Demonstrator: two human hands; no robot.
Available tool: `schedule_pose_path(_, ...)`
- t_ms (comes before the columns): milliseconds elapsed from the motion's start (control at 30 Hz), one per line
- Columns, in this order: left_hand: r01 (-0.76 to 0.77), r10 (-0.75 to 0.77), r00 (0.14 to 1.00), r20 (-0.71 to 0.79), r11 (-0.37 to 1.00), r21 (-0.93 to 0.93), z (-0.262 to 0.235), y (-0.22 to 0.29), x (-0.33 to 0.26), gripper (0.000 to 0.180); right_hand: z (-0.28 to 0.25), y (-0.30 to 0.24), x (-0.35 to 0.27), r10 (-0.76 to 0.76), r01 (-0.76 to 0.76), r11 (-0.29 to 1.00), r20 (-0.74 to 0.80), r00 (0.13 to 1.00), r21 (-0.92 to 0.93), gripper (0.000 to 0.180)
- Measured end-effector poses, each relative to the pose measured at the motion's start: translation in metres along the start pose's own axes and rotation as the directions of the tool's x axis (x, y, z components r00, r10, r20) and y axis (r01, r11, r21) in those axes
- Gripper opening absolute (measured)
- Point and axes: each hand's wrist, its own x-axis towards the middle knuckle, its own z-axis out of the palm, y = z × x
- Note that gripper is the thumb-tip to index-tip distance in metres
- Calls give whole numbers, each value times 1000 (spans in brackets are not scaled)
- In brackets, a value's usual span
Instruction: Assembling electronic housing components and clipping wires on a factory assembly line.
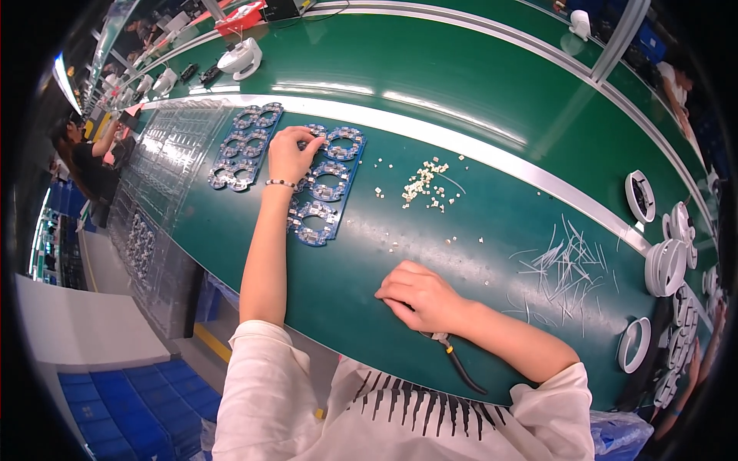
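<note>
the left hand (290, 154) lies flat, fingers spread and closed on nothing, pinning the blue panel of ring-shaped circuit boards (327, 187) to the far left of the green counter (477, 223), probably to steady it. the right hand (419, 296) curls near, fingers folded around dark-handled pliers (455, 361); the panel shows paired rings with grey parts.
</note>
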Motion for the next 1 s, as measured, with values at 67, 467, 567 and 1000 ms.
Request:
schedule_pose_path(67,36,-36,999,-13,999,-6,3,-2,0,12,0,-1,1,-3,3,1000,-2,1000,5,12)
schedule_pose_path(467,136,-117,985,-126,978,157,21,15,-6,9,-2,-3,1,-13,13,1000,10,1000,-5,15)
schedule_pose_path(567,166,-149,977,-156,980,109,23,20,-2,9,-3,-2,2,-2,2,1000,2,1000,-5,15)
schedule_pose_path(1000,132,-112,987,-114,975,179,29,16,-2,15,-4,-7,5,7,-6,999,24,1000,-41,16)
